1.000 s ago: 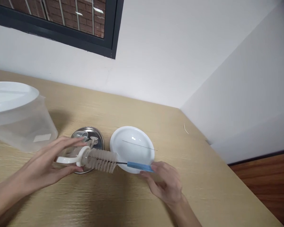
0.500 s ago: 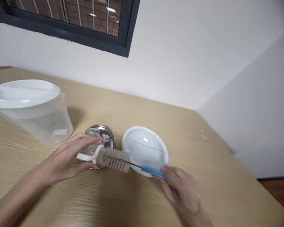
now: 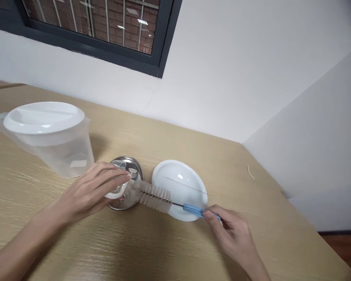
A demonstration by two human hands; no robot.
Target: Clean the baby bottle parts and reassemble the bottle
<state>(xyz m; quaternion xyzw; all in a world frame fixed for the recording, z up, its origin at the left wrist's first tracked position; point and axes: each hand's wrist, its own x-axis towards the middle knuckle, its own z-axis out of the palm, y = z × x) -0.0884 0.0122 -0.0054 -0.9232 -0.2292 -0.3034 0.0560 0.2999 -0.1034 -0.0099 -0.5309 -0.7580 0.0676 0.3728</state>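
My left hand (image 3: pixel 89 191) is closed round a small clear container with a white rim (image 3: pixel 117 192), held over a round metal tray (image 3: pixel 125 206). Clear plastic pieces (image 3: pixel 132 171) lie in that tray. My right hand (image 3: pixel 232 232) pinches the blue handle of a bristle brush (image 3: pixel 155 197). The brush's pale bristles point left, their tip at the container's mouth; whether the tip is inside is hard to tell. Under the handle stands a white bowl (image 3: pixel 178 191), a thin wire (image 3: pixel 187 185) lying across it.
A translucent pitcher with a white lid (image 3: pixel 45 119) stands on the wooden table (image 3: pixel 163 128) at the left. A short pale strip (image 3: pixel 250 172) lies near the table's right edge. The wall and a dark-framed window (image 3: pixel 159 58) rise behind.
My right hand has moved right with the brush, and more bristles show outside the container. My left hand has turned the container slightly. The whole view has shifted a little.
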